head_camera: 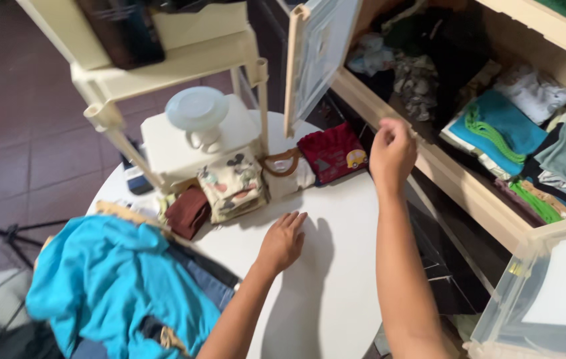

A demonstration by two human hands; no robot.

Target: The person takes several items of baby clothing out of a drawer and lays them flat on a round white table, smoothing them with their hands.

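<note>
The left hand lies flat on the round white table, palm down, fingers loosely spread and pointing toward 12 o'clock, gripping nothing. Just beyond its fingertips, at about 11 o'clock, sits a folded cream garment with a cartoon print; at 10 o'clock from the hand lies a folded maroon cloth. The right hand hovers at 2 o'clock from the left, raised over the table's far edge, its fingers curled inward into a loose fist; whether anything is pinched inside cannot be told. At 9 o'clock from it rests a folded dark red shirt with a small yellow bus print, and further along a white garment with a brown collar. A cream plastic rack stands over the table's 11 o'clock side. A bright blue garment is heaped at 8 o'clock. A wooden shelf of folded clothes fills the 2 o'clock area.
</note>
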